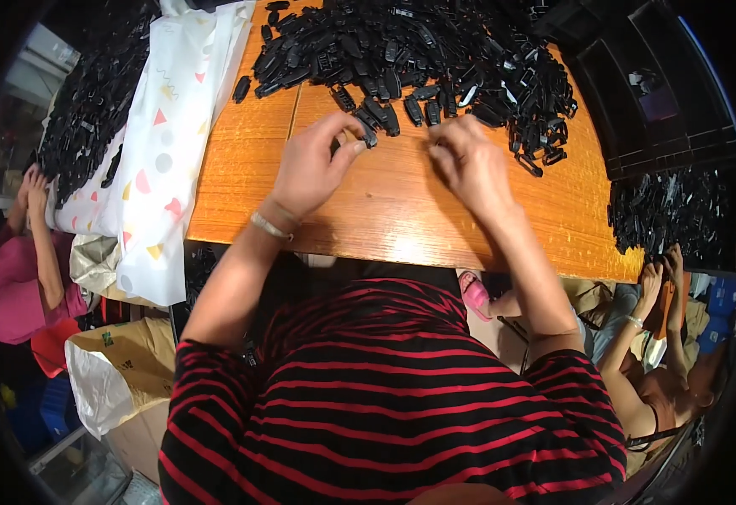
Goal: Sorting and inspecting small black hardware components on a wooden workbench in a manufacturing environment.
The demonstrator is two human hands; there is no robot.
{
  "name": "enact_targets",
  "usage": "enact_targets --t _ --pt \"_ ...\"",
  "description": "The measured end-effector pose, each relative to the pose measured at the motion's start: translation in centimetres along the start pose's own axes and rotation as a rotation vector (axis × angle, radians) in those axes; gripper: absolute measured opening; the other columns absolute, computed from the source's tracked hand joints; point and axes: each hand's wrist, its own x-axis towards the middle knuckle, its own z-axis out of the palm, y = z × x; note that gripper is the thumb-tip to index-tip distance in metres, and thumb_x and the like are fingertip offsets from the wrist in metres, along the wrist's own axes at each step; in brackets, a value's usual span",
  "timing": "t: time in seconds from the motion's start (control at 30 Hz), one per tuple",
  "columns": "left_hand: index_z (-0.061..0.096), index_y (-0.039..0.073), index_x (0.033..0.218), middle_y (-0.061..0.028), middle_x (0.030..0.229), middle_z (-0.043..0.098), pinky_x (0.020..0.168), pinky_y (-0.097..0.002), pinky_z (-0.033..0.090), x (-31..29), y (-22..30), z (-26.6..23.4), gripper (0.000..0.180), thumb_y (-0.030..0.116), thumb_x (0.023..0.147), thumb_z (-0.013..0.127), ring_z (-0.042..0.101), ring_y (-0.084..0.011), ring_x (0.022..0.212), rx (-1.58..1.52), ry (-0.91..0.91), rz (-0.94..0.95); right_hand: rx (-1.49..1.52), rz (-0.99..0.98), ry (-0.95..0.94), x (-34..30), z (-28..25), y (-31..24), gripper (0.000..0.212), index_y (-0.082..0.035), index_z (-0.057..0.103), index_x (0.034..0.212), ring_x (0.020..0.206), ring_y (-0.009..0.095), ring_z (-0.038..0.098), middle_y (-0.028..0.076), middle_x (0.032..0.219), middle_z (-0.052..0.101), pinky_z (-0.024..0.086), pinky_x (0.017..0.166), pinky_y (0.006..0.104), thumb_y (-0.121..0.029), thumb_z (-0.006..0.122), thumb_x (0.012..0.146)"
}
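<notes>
Black piece (369, 135) in left grip (311, 168), long axis down-right

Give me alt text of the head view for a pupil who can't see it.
The left hand pinches a black part above a wooden table; the right hand, blurred, is near a heap of black parts. Other people show at both sides.
</notes>
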Motion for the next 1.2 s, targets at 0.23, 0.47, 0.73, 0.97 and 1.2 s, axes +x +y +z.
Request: enact_targets --t 0.23,0.47,0.73,0.97,1.2 --pt "0.064 0.012 0.099 -0.0063 0.087 0.053 0.068 -0.0374 0.05 2.0 -0.7 -0.3 0.02 0.012 0.08 0.07 0.058 -0.0265 0.088 0.752 -0.126 0.381 -0.17 0.136 -0.088 1.0 0.1 1.3 0.039 0.0 0.067 0.097 0.074 0.032 0.068 0.018 0.092 0.068 0.054 0.067 0.0406 -0.035 0.073 0.084" --pt "0.058 0.006 0.092 -0.0096 0.092 0.055 0.072 -0.0396 0.049 1.5 -0.8 -0.8 0.021 0.012 0.079 0.072 0.058 -0.0314 0.09 0.716 -0.151 0.366 -0.189 0.117 -0.113 0.1 -0.6 1.0 0.028 0.0 0.058 0.096 0.076 0.034 0.069 0.017 0.087 0.069 0.054 0.066 0.0419 -0.016 0.076 0.08" --pt "0.062 -0.001 0.106 -0.001 0.095 0.064 0.08 -0.0232 0.047 -1.3 -0.6 3.3 0.021 -0.002 0.085 0.067 0.056 -0.0065 0.086 -0.35 0.022 -0.113 0.175 0.192 -0.029 0.6 -0.3 -4.7 0.043 -0.002 0.053 0.118 0.079 0.034 0.069 0.018 0.087 0.068 0.055 0.069 0.0401 -0.001 0.072 0.079" --pt "0.062 -0.001 0.115 -0.0001 0.095 0.064 0.079 -0.0197 0.047 -2.4 0.2 3.7 0.026 0.002 0.09 0.066 0.056 -0.0054 0.083 -0.616 0.101 -0.226 0.286 0.014 0.116 -0.3 1.6 -6.2 0.027 0.001 0.063 0.112 0.08 0.033 0.065 0.018 0.093 0.062 0.052 0.068 0.036 0.003 0.063 0.085" --pt "0.061 -0.001 0.118 0.0005 0.092 0.063 0.073 -0.0181 0.046 -2.9 0.4 2.2 0.027 0.004 0.091 0.065 0.055 -0.0035 0.078 -0.789 0.049 -0.293 0.492 0.036 0.064 -0.6 2.0 -5.2 0.028 0.002 0.061 0.116 0.078 0.017 0.063 0.01 0.092 0.062 0.051 0.068 0.0308 -0.002 0.065 0.089"
